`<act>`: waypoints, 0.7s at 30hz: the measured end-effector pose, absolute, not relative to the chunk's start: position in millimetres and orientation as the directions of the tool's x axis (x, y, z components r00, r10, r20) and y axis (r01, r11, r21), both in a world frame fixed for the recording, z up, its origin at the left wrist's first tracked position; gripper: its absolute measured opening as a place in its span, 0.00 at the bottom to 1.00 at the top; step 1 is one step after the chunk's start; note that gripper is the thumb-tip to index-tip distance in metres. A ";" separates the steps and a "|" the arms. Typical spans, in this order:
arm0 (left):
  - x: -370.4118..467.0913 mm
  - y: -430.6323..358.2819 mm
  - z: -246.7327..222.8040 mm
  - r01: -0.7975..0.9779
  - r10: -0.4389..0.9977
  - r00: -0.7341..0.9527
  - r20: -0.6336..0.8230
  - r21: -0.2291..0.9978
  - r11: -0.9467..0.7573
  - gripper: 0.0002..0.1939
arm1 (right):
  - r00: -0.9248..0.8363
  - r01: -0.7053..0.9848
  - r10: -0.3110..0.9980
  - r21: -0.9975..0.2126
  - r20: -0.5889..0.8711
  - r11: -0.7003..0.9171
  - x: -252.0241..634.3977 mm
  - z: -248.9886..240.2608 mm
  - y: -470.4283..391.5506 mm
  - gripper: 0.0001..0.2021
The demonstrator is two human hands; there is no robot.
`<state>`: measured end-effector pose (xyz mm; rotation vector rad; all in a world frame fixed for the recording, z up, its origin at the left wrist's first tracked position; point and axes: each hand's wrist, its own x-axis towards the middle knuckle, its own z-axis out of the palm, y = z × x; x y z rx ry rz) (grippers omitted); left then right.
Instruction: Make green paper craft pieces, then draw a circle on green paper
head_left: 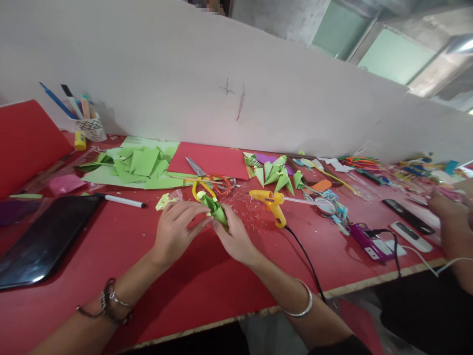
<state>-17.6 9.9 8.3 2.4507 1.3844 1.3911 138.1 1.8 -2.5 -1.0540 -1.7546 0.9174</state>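
Above the red table, both hands meet at a rolled green paper piece (218, 213) with small pale yellow bits at its top. My right hand (236, 236) is wrapped round its side. The fingers of my left hand (177, 224) are bent against its left edge, thumb and fingertips close together. Just behind the hands lie scissors (212, 180) with orange handles and a yellow-handled pair (201, 190). Crumpled pale yellow paper (167, 200) sits by my left fingers. To the right, a yellow glue gun (272, 203) lies on its side.
Green paper pieces (142, 165) and a red sheet (207, 160) lie at the back. Folded green paper shapes (273, 172) are behind the glue gun. A black tablet-like slab (48, 241) is at left, a purple power strip (369, 241) at right. A co-worker's hand (449, 212) shows far right.
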 end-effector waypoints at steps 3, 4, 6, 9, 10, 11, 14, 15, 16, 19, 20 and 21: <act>-19.0 10.8 7.2 0.732 0.701 0.195 0.686 0.374 -0.569 0.07 | -0.259 0.281 0.917 -0.884 0.305 0.373 137.9 -1.5 1.5 0.12; -19.4 11.1 6.8 0.738 0.698 0.191 0.690 0.368 -0.566 0.07 | -0.262 0.279 0.916 -0.884 0.305 0.375 137.8 -1.0 1.5 0.12; -19.7 11.5 6.3 0.742 0.684 0.191 0.704 0.352 -0.570 0.06 | -0.269 0.278 0.914 -0.884 0.305 0.377 137.5 0.0 1.3 0.12; -19.3 11.7 6.4 0.737 0.669 0.201 0.715 0.340 -0.584 0.05 | -0.275 0.276 0.912 -0.884 0.303 0.377 137.0 0.6 1.2 0.12; -19.0 11.7 6.6 0.732 0.669 0.203 0.715 0.343 -0.589 0.05 | -0.273 0.275 0.913 -0.885 0.302 0.375 136.8 0.6 1.2 0.12; -18.7 11.6 6.7 0.727 0.671 0.204 0.713 0.348 -0.592 0.05 | -0.271 0.273 0.914 -0.887 0.301 0.373 136.8 0.5 1.2 0.12; -17.5 11.1 6.5 0.715 0.677 0.211 0.705 0.361 -0.599 0.05 | -0.268 0.268 0.915 -0.889 0.301 0.371 136.9 0.2 1.5 0.11; -17.3 11.0 6.2 0.710 0.678 0.212 0.704 0.366 -0.601 0.04 | -0.269 0.266 0.914 -0.888 0.304 0.374 137.0 0.1 1.7 0.12; -17.2 11.0 5.9 0.705 0.679 0.213 0.703 0.371 -0.605 0.04 | -0.270 0.264 0.912 -0.888 0.308 0.377 137.1 0.0 1.8 0.12; -17.8 11.1 4.9 0.692 0.684 0.220 0.695 0.384 -0.612 0.05 | -0.265 0.264 0.912 -0.886 0.313 0.381 137.5 -1.2 2.2 0.12; -18.3 11.1 4.9 0.691 0.686 0.227 0.692 0.381 -0.614 0.05 | -0.263 0.264 0.913 -0.888 0.310 0.378 137.7 -1.9 2.3 0.12; -18.8 11.2 5.1 0.692 0.684 0.237 0.690 0.375 -0.617 0.06 | -0.261 0.262 0.915 -0.890 0.307 0.374 137.8 -2.7 2.4 0.12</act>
